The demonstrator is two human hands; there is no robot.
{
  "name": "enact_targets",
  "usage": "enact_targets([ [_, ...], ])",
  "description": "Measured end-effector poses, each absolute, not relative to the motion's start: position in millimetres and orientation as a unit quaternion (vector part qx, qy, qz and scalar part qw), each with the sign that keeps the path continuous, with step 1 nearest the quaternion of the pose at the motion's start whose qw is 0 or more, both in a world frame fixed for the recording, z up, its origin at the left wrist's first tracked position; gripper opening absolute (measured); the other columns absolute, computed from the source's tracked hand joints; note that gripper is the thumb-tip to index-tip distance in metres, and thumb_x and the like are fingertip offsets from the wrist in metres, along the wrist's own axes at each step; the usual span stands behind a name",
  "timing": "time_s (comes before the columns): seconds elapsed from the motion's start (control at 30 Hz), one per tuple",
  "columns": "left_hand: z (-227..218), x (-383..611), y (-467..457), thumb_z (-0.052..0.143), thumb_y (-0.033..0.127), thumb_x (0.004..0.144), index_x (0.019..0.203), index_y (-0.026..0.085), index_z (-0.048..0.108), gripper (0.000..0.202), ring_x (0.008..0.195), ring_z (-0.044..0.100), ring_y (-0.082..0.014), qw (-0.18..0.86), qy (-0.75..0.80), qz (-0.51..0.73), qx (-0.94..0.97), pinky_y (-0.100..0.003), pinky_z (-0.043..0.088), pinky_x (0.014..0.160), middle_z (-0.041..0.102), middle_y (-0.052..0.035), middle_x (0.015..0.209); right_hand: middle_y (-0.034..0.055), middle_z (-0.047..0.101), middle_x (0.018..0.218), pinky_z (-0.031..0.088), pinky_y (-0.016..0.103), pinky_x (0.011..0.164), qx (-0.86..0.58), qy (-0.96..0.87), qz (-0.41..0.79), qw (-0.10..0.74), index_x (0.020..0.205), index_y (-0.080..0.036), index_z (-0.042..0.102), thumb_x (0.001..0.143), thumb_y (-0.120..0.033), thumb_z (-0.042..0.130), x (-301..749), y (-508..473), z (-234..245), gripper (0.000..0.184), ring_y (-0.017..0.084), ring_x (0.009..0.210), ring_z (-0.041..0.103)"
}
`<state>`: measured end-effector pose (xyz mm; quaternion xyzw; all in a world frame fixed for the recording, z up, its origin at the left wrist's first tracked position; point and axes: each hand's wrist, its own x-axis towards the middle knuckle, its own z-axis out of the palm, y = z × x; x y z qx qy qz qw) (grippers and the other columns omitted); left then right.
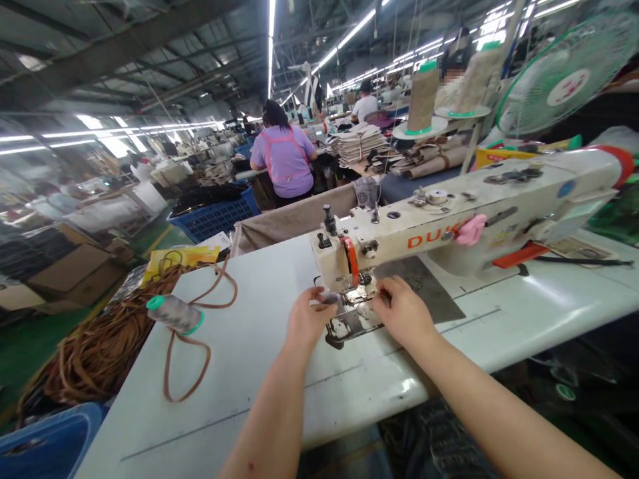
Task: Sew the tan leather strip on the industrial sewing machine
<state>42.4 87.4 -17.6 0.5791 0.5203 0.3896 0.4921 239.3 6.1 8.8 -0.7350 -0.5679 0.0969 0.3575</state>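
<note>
A white sewing machine (379, 243) with orange lettering stands on a pale table. At the left of its needle area, my left hand (309, 319) has thumb and forefinger curled around a small greyish thing that I cannot make out. Just right of the lit presser foot (360, 293) is my right hand (403, 311), its fingertips pinched together and hiding whatever is between them. The metal needle plate (349, 326) lies below, between the two hands.
A cone of grey thread (174, 314) lies on its side at the left, touching a brown strap (187, 392). Many brown straps (110, 339) hang over the table's left edge. Thread cones (422, 100) and a green fan (569, 80) stand behind. A co-worker (284, 159) sits ahead.
</note>
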Motion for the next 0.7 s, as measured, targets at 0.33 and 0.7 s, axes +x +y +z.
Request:
enact_targets([
  [0.33,-7,59,83,0.08,0.003,0.072,0.092,0.019,0.058,0.034,0.063,0.072,-0.013,0.596,0.498,0.402,0.484,-0.024,0.057,0.062,0.064,0.0046,0.08,-0.0028,0.05,0.082,0.036,0.023,0.06,-0.482,-0.713,0.35,0.37,0.076,-0.022,0.052,0.072,-0.004,0.05,213,-72,46,0.018,0.012,0.069,0.05],
  [0.7,8,47,58,0.081,0.016,0.077,0.096,0.014,0.064,0.026,0.067,0.07,-0.0125,0.719,0.422,0.301,0.463,-0.022,0.053,0.062,0.072,-0.0025,0.079,-0.0033,0.058,0.084,0.037,0.021,0.067,-0.469,-0.78,0.357,0.208,0.077,-0.02,0.061,0.068,-0.001,0.058,201,-62,41,0.021,0.012,0.075,0.054],
])
